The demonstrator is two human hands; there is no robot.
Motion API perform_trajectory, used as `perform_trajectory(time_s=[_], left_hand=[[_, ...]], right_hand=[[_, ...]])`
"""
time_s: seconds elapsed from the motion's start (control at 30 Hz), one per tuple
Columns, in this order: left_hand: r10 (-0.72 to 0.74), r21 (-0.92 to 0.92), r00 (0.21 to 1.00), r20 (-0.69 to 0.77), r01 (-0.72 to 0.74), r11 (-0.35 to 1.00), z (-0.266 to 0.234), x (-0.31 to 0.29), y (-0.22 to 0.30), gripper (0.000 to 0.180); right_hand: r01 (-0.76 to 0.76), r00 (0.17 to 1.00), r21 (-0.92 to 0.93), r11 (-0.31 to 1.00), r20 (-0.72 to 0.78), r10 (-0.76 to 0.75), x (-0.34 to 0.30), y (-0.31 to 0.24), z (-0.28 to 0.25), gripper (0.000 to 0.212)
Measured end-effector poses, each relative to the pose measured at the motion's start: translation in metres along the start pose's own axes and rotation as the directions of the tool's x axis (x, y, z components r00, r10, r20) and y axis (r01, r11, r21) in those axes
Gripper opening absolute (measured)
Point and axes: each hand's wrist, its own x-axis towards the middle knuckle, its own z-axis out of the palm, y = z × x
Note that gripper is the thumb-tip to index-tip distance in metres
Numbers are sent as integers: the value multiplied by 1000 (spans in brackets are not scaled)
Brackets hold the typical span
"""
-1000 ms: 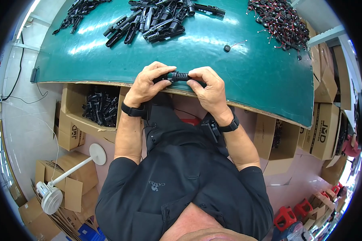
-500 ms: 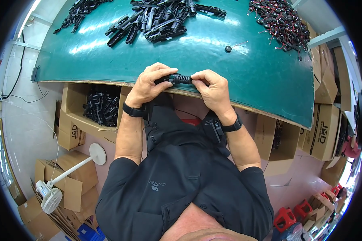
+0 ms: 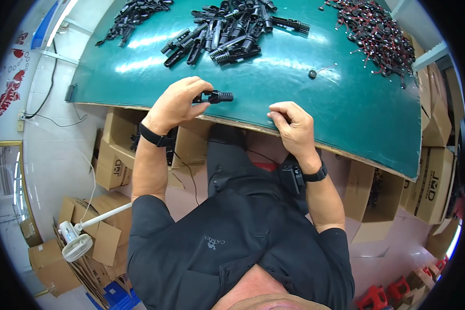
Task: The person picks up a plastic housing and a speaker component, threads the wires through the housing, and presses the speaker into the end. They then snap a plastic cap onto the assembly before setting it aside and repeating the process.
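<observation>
My left hand [image 3: 176, 106] is closed round a black plastic housing [image 3: 223, 96] just above the front edge of the green table [image 3: 253, 62]. The housing's ribbed, cylindrical end points right, out past my fingertips. To the right of it and apart from it is my right hand [image 3: 296, 125], thumb and forefinger drawn together in a pinch. Whether something small is between them cannot be made out. Farther back, a small round black part with a thin wire [image 3: 312, 74] lies alone on the tabletop.
A heap of similar black housings [image 3: 227, 33] covers the back middle of the table. Smaller black parts [image 3: 134, 18] lie back left, and a pile of wired round parts [image 3: 377, 39] back right. Below the edge stand open cartons [image 3: 196, 142]. A white fan [image 3: 77, 243] is at lower left.
My right hand has let go of the housing's ribbed end and moved right, away from it. My left hand still holds the housing. The whole view has shifted slightly.
</observation>
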Motion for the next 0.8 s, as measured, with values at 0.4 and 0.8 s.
perform_trajectory(time_s=[0.4,0.8], left_hand=[[-1,344,895,447,-171,923,-22,67,-1,29],[-75,165,990,120,54,985,-24,3,-36,32]], right_hand=[[111,994,-24,994,-12,-111,0,3,1,12],[105,994,-23,994,7,-105,1,5,-7,7]])
